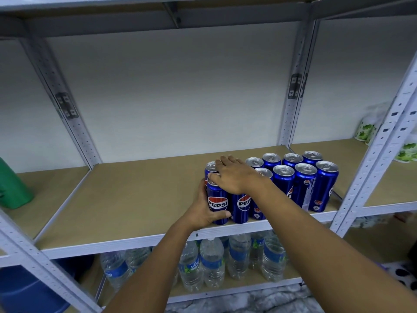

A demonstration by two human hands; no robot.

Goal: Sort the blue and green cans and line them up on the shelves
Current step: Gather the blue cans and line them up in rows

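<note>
Here, line by line:

My left hand (204,207): the grip is wrapped round the front blue aluminium Pepsi can (217,203), thumb across its lower front, fingers behind its left side, low of centre in the frame.

My right hand (234,175): fingers straight and spread, lying flat over the tops of the left-most cans; the grip holds nothing, it only presses on the lids.

Held can: upright on the tan board shelf (126,199), at the shelf's front edge, touching a second blue Pepsi can (241,207) just to its right.

Can behind it: another blue can (210,168) stands directly behind the held one, its silver lid partly under my right fingers.

Block of blue cans (304,177): upright, packed in two rows, right of centre, running to the white perforated metal upright (370,168).

Green cans: I cannot tell; none that I can make out.

Far left of frame: a green plastic object (13,186), cut off by the edge.

Far right of frame: white packets with green leaf print (366,129), blurred, on the neighbouring shelf.

Shelf below: clear plastic water bottles with blue labels (212,263), standing close together.

Lower left corner: a dark blue tub (27,290).
</note>
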